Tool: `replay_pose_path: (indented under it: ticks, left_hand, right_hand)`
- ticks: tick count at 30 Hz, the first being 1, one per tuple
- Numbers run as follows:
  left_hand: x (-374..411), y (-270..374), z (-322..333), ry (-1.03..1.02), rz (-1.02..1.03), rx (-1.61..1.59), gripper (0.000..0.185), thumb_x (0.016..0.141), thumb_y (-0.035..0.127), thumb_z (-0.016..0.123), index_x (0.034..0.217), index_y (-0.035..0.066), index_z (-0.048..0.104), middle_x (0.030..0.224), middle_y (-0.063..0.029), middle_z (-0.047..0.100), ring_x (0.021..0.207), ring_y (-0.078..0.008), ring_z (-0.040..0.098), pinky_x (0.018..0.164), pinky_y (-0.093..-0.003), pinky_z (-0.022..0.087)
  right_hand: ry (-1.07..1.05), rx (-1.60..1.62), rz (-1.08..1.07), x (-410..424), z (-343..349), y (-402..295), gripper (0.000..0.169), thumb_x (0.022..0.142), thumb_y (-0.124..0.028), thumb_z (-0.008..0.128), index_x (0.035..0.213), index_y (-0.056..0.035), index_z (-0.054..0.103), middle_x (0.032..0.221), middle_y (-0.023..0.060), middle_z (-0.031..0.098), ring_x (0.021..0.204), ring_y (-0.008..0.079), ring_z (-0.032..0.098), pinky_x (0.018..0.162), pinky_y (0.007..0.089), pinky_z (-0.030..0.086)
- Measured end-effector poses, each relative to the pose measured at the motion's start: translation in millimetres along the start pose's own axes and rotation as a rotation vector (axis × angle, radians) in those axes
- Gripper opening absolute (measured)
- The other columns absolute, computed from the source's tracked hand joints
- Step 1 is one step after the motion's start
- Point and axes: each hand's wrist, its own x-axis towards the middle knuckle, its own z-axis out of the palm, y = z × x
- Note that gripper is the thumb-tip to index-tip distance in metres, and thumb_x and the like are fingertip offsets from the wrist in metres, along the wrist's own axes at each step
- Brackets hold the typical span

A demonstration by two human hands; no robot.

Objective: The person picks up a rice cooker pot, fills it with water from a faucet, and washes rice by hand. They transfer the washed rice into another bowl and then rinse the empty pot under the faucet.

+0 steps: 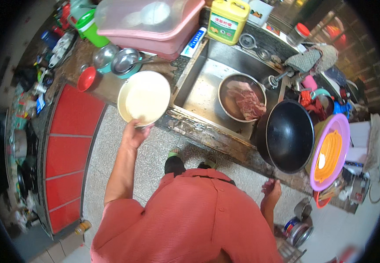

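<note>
My left hand [136,133] grips the near rim of a cream-coloured basin [145,95], its fingertips curled at the edge. The basin is at the counter's front edge, left of the sink; whether it rests there or is lifted, I cannot tell. My right hand [271,189] hangs low at my side, below the counter edge, fingers loosely bent with nothing visible in them. Inside the stainless steel sink [196,82] is a round metal bowl [222,104]. A large piece of raw meat [247,98] lies in the bowl in brownish liquid.
A large black pot [290,136] and a purple basin [343,144] holding an orange basket [330,156] stand tilted right of the sink. Behind the sink is a yellow jug [228,23]. A pink lidded bin [150,39], metal bowls [124,60] and a red bowl [88,79] occupy the left counter.
</note>
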Motion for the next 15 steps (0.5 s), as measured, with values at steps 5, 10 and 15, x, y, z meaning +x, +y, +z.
replay_pose_path:
  ticks: [5,10,15]
  left_hand:
    - [8.5,28.7,-11.9,-0.074,-0.027,0.18,0.059,0.071,0.003,0.044,0.128,-0.005,0.031,0.114,-0.0237,0.051,0.092,-0.0401,0.059,0.057,-0.0274,0.056]
    - [6.9,37.3,0.2,-0.124,-0.105,0.419,0.05,0.071,0.003,0.045,0.121,-0.001,0.04,0.108,-0.0156,0.054,0.09,-0.0273,0.058,0.068,-0.0336,0.051]
    - [-16.4,34.0,44.2,-0.272,-0.276,0.612,0.043,0.072,0.006,0.049,0.115,0.001,0.046,0.106,-0.0114,0.056,0.091,-0.0224,0.056,0.077,-0.0368,0.045]
  right_hand:
    - [0.002,0.05,-0.017,-28.8,57.9,16.1,0.033,0.092,-0.034,0.046,0.091,-0.0033,0.056,0.072,0.0048,0.058,0.059,0.012,0.056,0.05,0.0227,0.042]
    - [-0.07,-0.031,-0.006,-72.1,122.7,28.8,0.031,0.091,-0.031,0.048,0.102,-0.0027,0.055,0.077,0.0042,0.059,0.062,0.0115,0.057,0.052,0.0226,0.043]
    - [-0.106,-0.059,-0.084,-94.0,159.2,18.9,0.028,0.092,-0.023,0.048,0.111,-0.0031,0.053,0.087,0.0045,0.06,0.068,0.0117,0.057,0.057,0.023,0.043]
